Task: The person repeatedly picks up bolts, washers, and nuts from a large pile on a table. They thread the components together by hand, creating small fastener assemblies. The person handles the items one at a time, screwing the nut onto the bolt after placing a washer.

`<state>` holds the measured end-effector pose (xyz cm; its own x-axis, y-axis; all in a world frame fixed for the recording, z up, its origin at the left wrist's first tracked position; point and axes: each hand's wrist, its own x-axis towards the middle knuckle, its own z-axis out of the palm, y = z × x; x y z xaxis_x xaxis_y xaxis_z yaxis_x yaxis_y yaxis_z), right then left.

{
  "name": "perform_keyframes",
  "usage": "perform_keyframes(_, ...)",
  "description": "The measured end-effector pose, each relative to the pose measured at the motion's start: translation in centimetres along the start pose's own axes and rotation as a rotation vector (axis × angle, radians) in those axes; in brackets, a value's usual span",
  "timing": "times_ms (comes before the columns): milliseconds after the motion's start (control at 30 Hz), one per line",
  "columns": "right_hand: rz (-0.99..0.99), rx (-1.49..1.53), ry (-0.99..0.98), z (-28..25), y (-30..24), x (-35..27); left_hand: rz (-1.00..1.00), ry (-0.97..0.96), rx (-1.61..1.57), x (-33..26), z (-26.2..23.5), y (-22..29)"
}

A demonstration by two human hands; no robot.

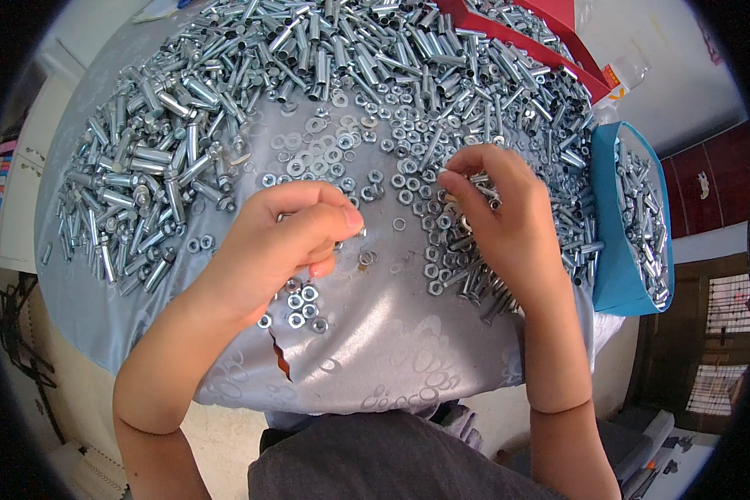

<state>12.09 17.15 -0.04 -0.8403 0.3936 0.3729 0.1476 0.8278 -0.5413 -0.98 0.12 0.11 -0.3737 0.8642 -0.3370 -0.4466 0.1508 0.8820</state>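
My left hand (296, 227) is closed above the middle of the table, thumb pressed against the curled fingers. A small shiny metal piece shows under its thumb tip, mostly hidden by the fingers. Below that hand lies a small group of hex nuts (297, 319). My right hand (515, 204) hovers over loose nuts and long bolts (475, 282); its thumb and forefinger are bent together, and anything between them is too small to make out. Flat washers (318, 158) lie beyond and between the hands. A thin ring (399, 224) rests alone on the cloth.
Metal sleeves (321, 54) heap along the far side. Sleeved anchor bolts (146, 187) are piled at left. A blue box (607, 250) of bolts stands at right, a red box (596, 77) at the far right. The grey tablecloth (392, 333) has a tear near the front.
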Motion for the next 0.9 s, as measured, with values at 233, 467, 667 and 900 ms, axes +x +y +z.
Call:
perform_keyframes(233,-0.040,0.688,-0.193,0.7,-2.9,-1.5,0.023,-0.044,-0.029,0.0,0.0,-0.3)
perform_keyframes(467,0.051,0.776,-0.203,1.5,-3.6,-1.6,-0.001,-0.165,-0.071,-0.1,-0.4,-0.2)
perform_keyframes(667,0.066,0.892,-0.225,1.5,-3.6,-1.8,-0.070,-0.340,-0.244,0.1,-0.9,-0.6)
perform_keyframes(900,0.157,1.057,-0.313,1.2,-3.7,-1.9,-0.133,-0.408,-0.275,0.0,-0.7,-0.5)
